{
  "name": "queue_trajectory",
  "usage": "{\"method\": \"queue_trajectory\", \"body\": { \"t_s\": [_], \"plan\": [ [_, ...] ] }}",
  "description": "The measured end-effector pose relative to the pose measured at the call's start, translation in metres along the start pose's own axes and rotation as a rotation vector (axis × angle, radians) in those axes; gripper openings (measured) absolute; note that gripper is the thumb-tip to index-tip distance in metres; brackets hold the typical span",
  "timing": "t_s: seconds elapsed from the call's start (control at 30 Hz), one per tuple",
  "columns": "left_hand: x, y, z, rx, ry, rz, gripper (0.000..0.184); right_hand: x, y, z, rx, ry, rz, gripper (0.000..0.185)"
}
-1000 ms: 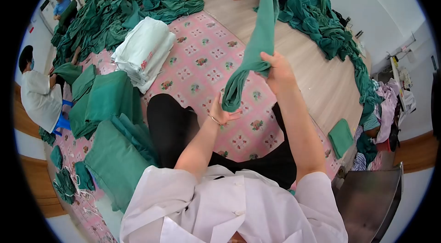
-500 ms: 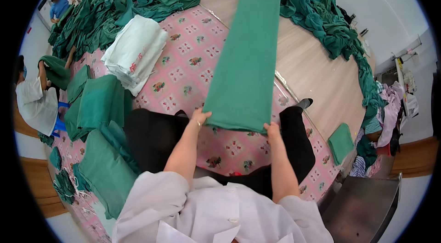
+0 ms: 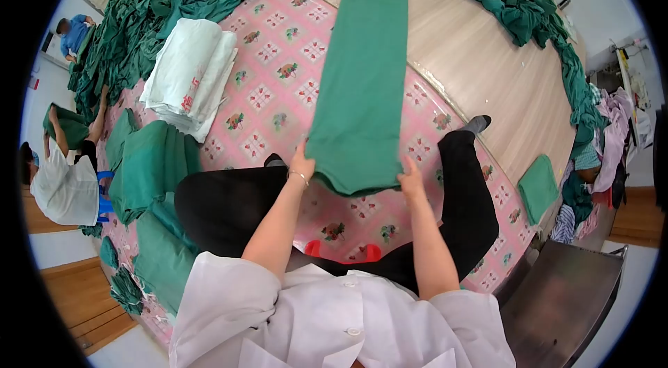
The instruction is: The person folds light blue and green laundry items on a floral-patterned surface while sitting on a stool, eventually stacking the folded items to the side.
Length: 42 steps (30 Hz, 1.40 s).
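The cloth [image 3: 358,89] stretches away over the mat [image 3: 268,100], its far end past the mat's edge, over the wood floor [image 3: 480,86]. The left hand [image 3: 300,165] grips its near left corner; the right hand [image 3: 410,177] touches the near right corner, but I cannot tell if those fingers are tight. A loose hold or uneven tug could make it slip or go crooked. The legs [image 3: 226,204] hem in both sides, but there's room toward the white pile [image 3: 184,68]
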<state>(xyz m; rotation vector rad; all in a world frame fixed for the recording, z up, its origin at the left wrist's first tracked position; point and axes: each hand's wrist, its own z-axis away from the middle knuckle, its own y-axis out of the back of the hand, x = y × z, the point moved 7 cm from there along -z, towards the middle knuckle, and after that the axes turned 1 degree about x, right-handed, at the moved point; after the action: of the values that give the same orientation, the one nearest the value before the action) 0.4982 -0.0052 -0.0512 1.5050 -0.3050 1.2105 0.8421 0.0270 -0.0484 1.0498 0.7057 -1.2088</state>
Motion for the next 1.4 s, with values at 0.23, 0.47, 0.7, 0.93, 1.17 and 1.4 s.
{"method": "queue_trajectory", "body": {
  "t_s": [0.23, 0.47, 0.7, 0.93, 1.17, 1.4],
  "plan": [
    [0.075, 0.086, 0.069, -0.484, 0.222, 0.286, 0.018, -0.043, 0.035, 0.106, -0.253, -0.192, -0.137, 0.021],
    [0.097, 0.176, 0.201, -0.635, 0.551, 0.663, 0.018, -0.072, 0.069, 0.264, -0.364, -0.450, -0.610, 0.021],
    [0.164, 0.198, 0.196, -0.880, 0.506, 1.028, 0.036, -0.142, 0.091, 0.274, -0.582, -0.166, -0.896, 0.040],
    [0.127, 0.066, 0.027, -0.896, 0.522, 0.887, 0.036, -0.115, 0.060, 0.073, -0.283, -0.248, -0.256, 0.009],
    [0.146, -0.040, -0.156, -0.717, 0.363, 0.715, 0.042, -0.136, 0.034, -0.149, -0.228, -0.145, -0.183, 0.008],
    [0.003, -0.127, -0.230, -0.158, 0.201, -0.008, 0.067, -0.010, -0.011, -0.299, 0.159, -0.025, -0.090, 0.037]
  ]
}}
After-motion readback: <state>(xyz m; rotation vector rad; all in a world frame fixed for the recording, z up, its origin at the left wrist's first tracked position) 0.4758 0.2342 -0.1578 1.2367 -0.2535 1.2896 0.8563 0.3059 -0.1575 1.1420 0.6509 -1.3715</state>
